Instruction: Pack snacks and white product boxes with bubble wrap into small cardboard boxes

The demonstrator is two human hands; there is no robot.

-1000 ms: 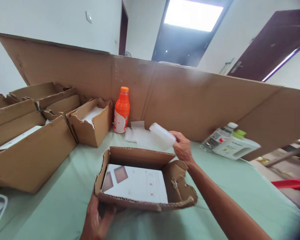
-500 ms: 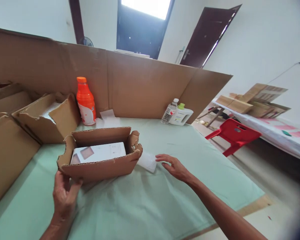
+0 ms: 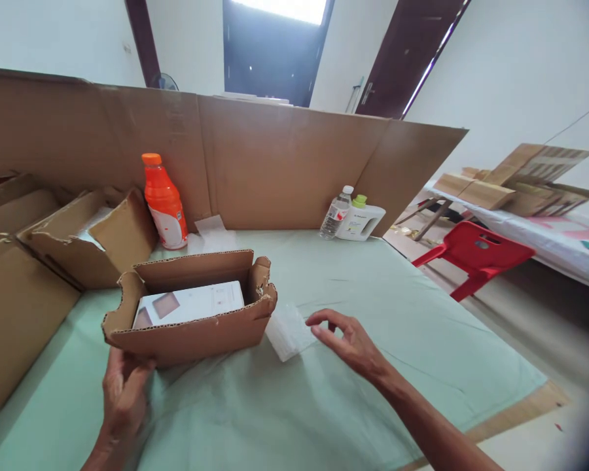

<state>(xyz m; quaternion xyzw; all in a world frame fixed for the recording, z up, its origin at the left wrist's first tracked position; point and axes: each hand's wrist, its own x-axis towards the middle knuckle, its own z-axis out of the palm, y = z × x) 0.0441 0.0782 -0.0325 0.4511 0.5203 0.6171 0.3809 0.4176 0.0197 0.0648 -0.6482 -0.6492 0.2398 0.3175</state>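
A brown cardboard box [image 3: 196,340] with an open top and ragged rims stands before me on the green cloth. Inside lies a white carton [image 3: 201,302] with brownish squares printed on it. My left hand [image 3: 125,386] grips the box's lower front left corner, its fingertips partly hidden by the cardboard. Beside the box's right end, a translucent whitish packing sheet [image 3: 288,332] lies on the cloth. My right hand [image 3: 346,337] hovers at that sheet's right edge, thumb and index bent with a small gap between them; whether they touch it I cannot tell.
More cardboard boxes [image 3: 103,245] stand at the left. An orange bottle [image 3: 164,203], a clear water bottle [image 3: 336,214] and a white jug [image 3: 360,222] stand before a cardboard partition [image 3: 275,163]. A red chair [image 3: 485,252] is off the table's right side.
The packing sheet shows more beside the box, its lower corner nearer me. My right thumb and index have drawn closer together. The left hand stays at the box corner.
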